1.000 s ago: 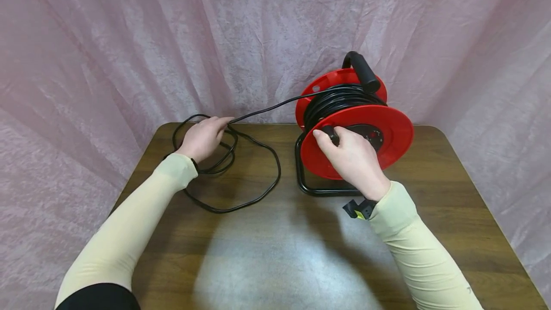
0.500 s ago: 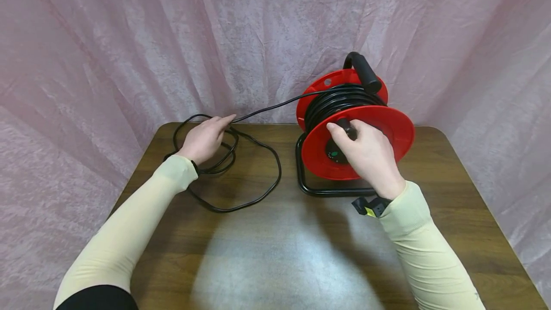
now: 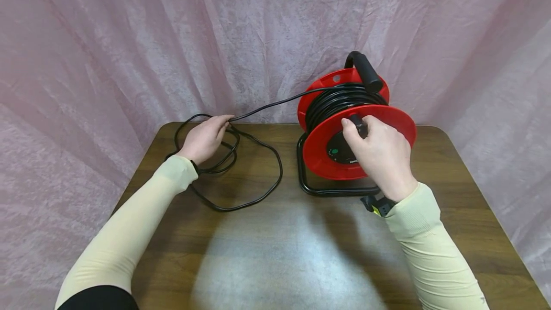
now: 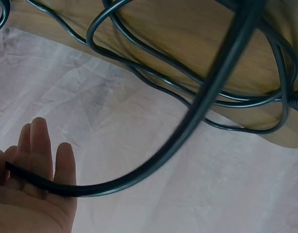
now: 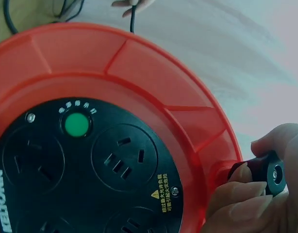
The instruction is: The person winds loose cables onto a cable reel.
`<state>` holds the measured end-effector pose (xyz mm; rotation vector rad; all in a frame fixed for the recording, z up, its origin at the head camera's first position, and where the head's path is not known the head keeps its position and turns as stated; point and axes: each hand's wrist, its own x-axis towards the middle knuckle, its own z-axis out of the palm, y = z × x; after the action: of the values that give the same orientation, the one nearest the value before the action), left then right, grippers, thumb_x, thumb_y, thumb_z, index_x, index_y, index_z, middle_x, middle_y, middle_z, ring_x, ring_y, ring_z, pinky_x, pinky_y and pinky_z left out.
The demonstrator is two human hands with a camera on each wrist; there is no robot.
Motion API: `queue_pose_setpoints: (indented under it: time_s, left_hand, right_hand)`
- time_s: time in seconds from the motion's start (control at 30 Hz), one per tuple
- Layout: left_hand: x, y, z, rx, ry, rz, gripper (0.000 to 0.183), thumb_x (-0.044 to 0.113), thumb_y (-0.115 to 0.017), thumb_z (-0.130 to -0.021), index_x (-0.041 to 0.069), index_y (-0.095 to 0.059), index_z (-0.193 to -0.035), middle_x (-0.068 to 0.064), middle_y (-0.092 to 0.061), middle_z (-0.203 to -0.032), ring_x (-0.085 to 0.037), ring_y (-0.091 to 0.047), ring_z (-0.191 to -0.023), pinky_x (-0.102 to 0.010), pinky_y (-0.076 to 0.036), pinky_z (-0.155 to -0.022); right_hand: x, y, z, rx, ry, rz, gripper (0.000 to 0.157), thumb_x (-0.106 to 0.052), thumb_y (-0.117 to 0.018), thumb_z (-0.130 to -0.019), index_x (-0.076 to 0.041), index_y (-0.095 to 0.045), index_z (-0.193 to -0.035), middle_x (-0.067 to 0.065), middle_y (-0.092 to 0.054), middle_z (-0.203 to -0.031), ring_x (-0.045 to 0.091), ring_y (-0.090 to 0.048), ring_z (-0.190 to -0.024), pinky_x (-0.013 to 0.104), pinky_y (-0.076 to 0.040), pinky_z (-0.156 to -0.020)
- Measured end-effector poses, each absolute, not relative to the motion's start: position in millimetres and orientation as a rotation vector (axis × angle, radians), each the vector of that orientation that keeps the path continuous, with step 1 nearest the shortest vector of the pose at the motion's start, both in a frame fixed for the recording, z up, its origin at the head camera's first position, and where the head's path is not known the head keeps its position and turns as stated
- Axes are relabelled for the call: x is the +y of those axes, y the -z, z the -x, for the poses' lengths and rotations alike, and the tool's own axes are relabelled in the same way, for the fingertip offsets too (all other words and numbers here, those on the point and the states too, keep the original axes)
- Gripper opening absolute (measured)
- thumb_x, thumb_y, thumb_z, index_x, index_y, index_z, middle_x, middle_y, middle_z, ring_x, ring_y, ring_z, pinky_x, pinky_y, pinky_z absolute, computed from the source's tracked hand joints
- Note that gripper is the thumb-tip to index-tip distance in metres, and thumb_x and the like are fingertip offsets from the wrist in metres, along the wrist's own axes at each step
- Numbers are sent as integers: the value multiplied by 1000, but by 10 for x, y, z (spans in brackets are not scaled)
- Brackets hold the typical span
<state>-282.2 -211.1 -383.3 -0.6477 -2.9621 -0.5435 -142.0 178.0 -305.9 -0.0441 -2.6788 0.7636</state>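
A red cable reel (image 3: 317, 159) stands on the right half of the table, black cable wound round its drum. My right hand (image 3: 385, 157) grips the black crank knob (image 5: 258, 170) on its near disc, thumb and fingers curled round it in the right wrist view. The power cable (image 3: 275, 104) runs from the top of the drum across to my left hand (image 3: 203, 138). In the left wrist view it crosses the fingers (image 4: 41, 150), which are fairly straight, and the thumb pinches it at the frame's left edge. The disc's centre bears a black socket panel (image 5: 91, 165) with a green button.
Loose loops of cable (image 3: 279, 171) lie on the wooden table (image 3: 267, 252) below and beside the left hand. The reel rests on a black tube stand (image 3: 331, 192) with a carrying handle (image 3: 367, 73) on top. A pink curtain (image 3: 275, 27) hangs behind the table.
My right hand has carried the crank knob to the right and up a little, turning the reel; the socket panel now shows left of the hand. The left hand stays almost in place.
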Motion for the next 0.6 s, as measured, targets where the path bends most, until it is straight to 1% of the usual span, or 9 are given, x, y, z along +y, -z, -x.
queue_pose_setpoints:
  time_s: [0.17, 0.27, 0.37, 0.5, 0.6]
  left_hand:
    - [-2110, 3841, 2811, -2934, 585, 683, 46, 22, -42, -113, 17, -40, -159, -11, -59, -138, -31, -59, -122, -53, -50, -96]
    - [-2100, 3848, 2801, -2919, 591, 717, 48, 20, -41, -113, 19, -36, -161, -11, -60, -133, -30, -60, -120, -52, -50, -95]
    - [-2084, 3857, 2797, -2901, 607, 734, 45, 19, -41, -113, 17, -41, -158, -10, -62, -130, -28, -60, -119, -51, -49, -97]
    - [-2077, 3867, 2777, -2896, 609, 735, 40, 19, -43, -112, 13, -48, -152, -11, -62, -131, -27, -60, -121, -50, -48, -101]
    - [-2086, 3883, 2753, -2903, 570, 736, 39, 17, -46, -111, 13, -51, -150, -9, -63, -131, -26, -61, -120, -50, -50, -98]
  right_hand:
    - [1824, 3052, 1419, -2682, -768, 67, 56, -61, -39, -102, -13, -57, -82, 6, -57, -65, 27, -56, -63, 41, -40, -54]
    - [1862, 3047, 1414, -2688, -784, 69, 54, -61, -39, -102, -12, -57, -85, 7, -57, -67, 28, -55, -64, 41, -42, -54]
    - [1903, 3043, 1411, -2689, -786, 77, 54, -61, -39, -102, -12, -57, -86, 7, -58, -67, 28, -55, -65, 40, -42, -54]
    - [1936, 3034, 1414, -2695, -767, 85, 57, -62, -37, -101, -12, -56, -81, 7, -55, -65, 28, -55, -64, 41, -40, -52]
    - [1944, 3023, 1414, -2710, -760, 84, 58, -64, -36, -101, -13, -55, -80, 8, -54, -64, 28, -54, -64, 41, -39, -52]
